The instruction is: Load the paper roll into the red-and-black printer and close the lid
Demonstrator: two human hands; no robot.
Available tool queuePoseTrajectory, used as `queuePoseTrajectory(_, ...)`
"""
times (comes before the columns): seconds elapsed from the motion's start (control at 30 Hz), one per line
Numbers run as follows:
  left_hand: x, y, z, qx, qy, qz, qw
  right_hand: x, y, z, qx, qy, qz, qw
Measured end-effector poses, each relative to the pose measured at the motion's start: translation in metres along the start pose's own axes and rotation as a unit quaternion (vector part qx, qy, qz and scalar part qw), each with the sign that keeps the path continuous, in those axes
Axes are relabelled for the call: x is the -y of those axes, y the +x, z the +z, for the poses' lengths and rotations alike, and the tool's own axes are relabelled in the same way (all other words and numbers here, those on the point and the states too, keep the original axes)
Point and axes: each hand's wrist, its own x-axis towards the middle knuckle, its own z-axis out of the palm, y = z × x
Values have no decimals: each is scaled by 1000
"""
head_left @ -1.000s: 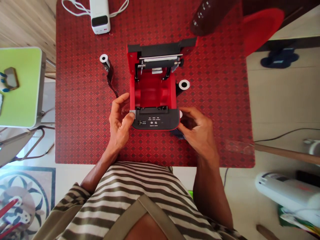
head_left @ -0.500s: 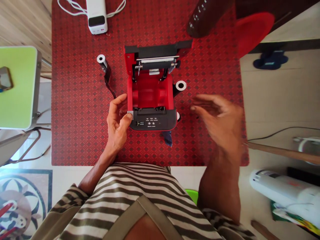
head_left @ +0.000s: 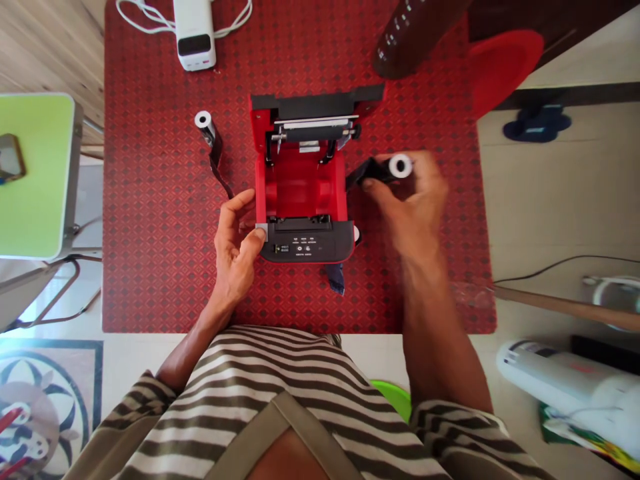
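A red and black label printer stands on the table with its lid raised and its red inner bay exposed. My left hand is closed on its front left corner, thumb on the grey corner piece, fingers along the side. To the right of the printer, my right hand is closed around a roll of black ribbon with a white core; its loose film stretches toward the printer's side. A second ribbon roll lies left of the printer, its strip trailing toward my left hand.
A white power bank with a white cable lies at the back left. A dark bottle is at the back right. Partly hidden beside the printer's front right is a white round end, with a dark strip below the front edge.
My right hand has moved left and away from me and taken hold of the ribbon roll, which has shifted right, away from the printer. My left hand stays on the printer.
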Motion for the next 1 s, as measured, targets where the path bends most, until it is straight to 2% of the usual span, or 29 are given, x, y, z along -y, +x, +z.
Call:
queuePoseTrajectory(0.07, 1, 0, -1, 8, 2, -1, 1000, 13, 2, -16, -40, 72, -12, 997)
queuePoseTrajectory(0.13, 1, 0, -2, 14, 5, -1, 1000, 27, 4, -34, -45, 134, -35, 989)
queuePoseTrajectory(0.27, 1, -1, -2, 15, 10, 8, 1000, 56, 4, -61, 59, 168, -52, 983)
queuePoseTrajectory(0.37, 2, -3, -1, 17, 19, 11, 1000, 80, -3, -65, 119, 89, -42, 988)
queuePoseTrajectory(0.5, 2, -6, 1, 23, 26, 0, 999, 118, -10, -58, 217, -24, -82, 972)
queuePoseTrajectory(0.63, -2, -8, 6, 22, 26, -14, 999, 145, -7, -46, 227, -136, -192, 945)
queuePoseTrajectory(0.77, -7, -10, 9, 19, 7, -36, 999, 151, -6, -27, 236, -188, -284, 910)
queuePoseTrajectory(0.83, -10, -11, 10, 17, 4, -50, 999, 150, -8, -16, 248, -220, -288, 898)
queuePoseTrajectory(1.0, -13, -11, 12, 8, 6, -72, 997, 148, -12, 8, 280, -338, -227, 870)
